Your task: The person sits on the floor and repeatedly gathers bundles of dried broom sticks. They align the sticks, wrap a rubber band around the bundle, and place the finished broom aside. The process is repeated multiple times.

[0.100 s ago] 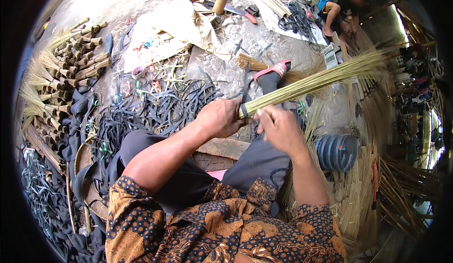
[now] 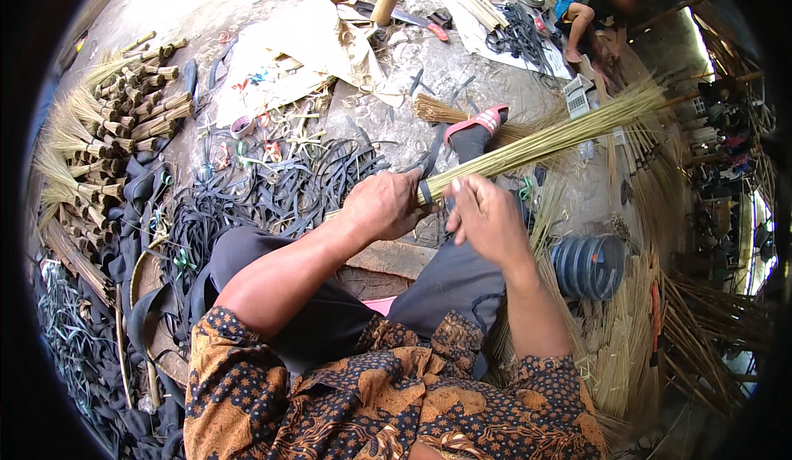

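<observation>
A long bundle of thin yellow-green stalks (image 2: 528, 150) slants across my lap, its feathery tips toward the upper right. My left hand (image 2: 384, 206) is wrapped round its lower part, beside a dark rubber band (image 2: 425, 192) circling the stalks. Stalk ends poke out past my left wrist. A dark strip (image 2: 433, 156) runs up from near my left hand toward my foot in a pink sandal (image 2: 477, 123). My right hand (image 2: 488, 222) is just right of the band, against the bundle's underside, with its fingers curled. Whatever those fingers may pinch is hidden.
Tied stalk bundles (image 2: 107, 130) are stacked at the left. Loose black strips (image 2: 272, 184) lie in a heap before my knee. A knife with a red handle (image 2: 437, 31) rests farther off. At right stand a blue coil (image 2: 587, 267) and loose stalks (image 2: 619, 344). Another person (image 2: 586, 18) sits far right.
The bundle has slid a little toward the lower left through my left hand, so stalk ends now show past the wrist. My right hand has risen slightly.
</observation>
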`<move>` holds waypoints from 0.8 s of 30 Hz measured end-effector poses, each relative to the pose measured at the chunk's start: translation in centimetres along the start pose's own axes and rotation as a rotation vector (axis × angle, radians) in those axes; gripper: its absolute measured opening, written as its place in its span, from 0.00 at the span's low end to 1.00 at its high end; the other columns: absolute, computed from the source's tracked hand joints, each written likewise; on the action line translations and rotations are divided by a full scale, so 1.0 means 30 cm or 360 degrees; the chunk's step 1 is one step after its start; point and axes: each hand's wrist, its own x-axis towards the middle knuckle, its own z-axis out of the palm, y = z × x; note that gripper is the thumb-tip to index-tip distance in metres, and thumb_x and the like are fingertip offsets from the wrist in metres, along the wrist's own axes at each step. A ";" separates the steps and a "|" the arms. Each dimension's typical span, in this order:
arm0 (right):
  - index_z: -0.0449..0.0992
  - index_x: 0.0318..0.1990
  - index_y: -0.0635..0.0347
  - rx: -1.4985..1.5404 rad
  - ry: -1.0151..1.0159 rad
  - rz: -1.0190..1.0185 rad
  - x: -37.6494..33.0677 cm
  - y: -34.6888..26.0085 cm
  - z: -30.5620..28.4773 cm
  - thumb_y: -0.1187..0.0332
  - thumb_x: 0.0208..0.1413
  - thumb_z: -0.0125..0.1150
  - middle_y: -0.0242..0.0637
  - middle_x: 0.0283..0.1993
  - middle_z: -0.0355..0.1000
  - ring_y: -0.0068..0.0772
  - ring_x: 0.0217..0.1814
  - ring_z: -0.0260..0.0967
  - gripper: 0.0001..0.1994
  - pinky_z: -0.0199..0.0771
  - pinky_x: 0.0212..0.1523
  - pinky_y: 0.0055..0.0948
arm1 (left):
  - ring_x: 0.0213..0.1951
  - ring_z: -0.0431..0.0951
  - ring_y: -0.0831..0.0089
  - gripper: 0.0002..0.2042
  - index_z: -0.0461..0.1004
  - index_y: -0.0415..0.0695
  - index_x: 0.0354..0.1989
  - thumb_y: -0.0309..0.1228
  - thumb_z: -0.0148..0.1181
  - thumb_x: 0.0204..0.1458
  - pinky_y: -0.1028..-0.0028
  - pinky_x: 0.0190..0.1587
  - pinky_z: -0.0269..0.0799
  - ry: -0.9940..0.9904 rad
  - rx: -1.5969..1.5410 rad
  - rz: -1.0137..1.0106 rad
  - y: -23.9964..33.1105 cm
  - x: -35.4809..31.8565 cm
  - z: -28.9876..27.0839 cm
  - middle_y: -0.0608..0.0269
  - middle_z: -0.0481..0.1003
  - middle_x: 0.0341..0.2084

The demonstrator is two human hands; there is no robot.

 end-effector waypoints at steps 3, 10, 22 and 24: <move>0.68 0.59 0.72 0.0430 0.0069 0.0180 0.058 -0.018 0.040 0.58 0.74 0.47 0.42 0.24 0.78 0.21 0.15 0.71 0.22 0.67 0.15 0.20 | 0.35 0.83 0.43 0.17 0.73 0.40 0.46 0.38 0.65 0.55 0.50 0.38 0.79 0.0080 0.0159 -0.0105 -0.002 0.000 0.023 0.41 0.81 0.30; 0.71 0.52 0.68 0.1039 -0.0096 0.0322 0.115 0.021 0.102 0.48 0.74 0.46 0.44 0.28 0.79 0.25 0.15 0.73 0.25 0.67 0.13 0.19 | 0.31 0.84 0.44 0.12 0.73 0.41 0.43 0.33 0.60 0.55 0.51 0.32 0.80 0.0235 0.0283 -0.0065 -0.041 0.007 0.044 0.42 0.80 0.26; 0.75 0.37 0.61 0.0324 -0.0086 -0.0148 -0.117 0.033 0.127 0.62 0.74 0.48 0.25 0.23 0.65 0.14 0.25 0.57 0.15 0.58 0.27 0.21 | 0.37 0.83 0.41 0.17 0.77 0.39 0.40 0.42 0.64 0.54 0.50 0.41 0.79 0.0037 0.0021 -0.0145 -0.086 0.063 0.066 0.37 0.80 0.30; 0.74 0.39 0.61 0.0556 -0.0062 0.0022 -0.129 0.037 0.122 0.63 0.75 0.49 0.23 0.23 0.63 0.13 0.25 0.56 0.13 0.58 0.27 0.20 | 0.38 0.84 0.42 0.18 0.80 0.39 0.40 0.44 0.65 0.53 0.50 0.44 0.79 -0.0143 -0.0190 -0.0118 -0.100 0.090 0.060 0.35 0.81 0.31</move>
